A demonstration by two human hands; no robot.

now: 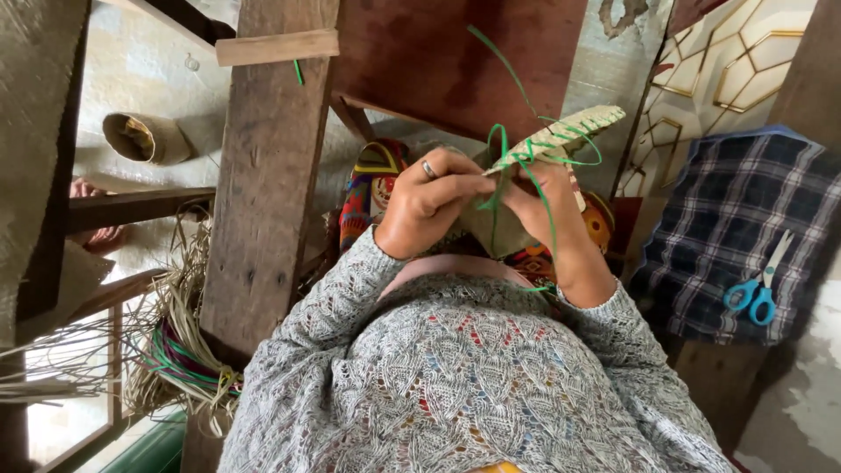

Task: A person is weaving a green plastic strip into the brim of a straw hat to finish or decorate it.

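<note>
Both hands grasp a woven straw piece [561, 133]: left hand [434, 197] pinching green strand [543, 197], right hand [547, 197] gripping its base; its long axis tilts up-right

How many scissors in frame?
1. The blue-handled scissors lie on the plaid cloth, away from both hands, which work the woven piece. Others could be hidden.

Rough wooden beams [267, 175], patterned wall [745, 61]

Two hands meet at centre: left hand [431, 203] and right hand [545, 203] pinch a woven straw piece [561, 136] threaded with green cord [550, 223]; blue scissors [757, 287] lie at three o'clock on plaid cloth [727, 219].
</note>
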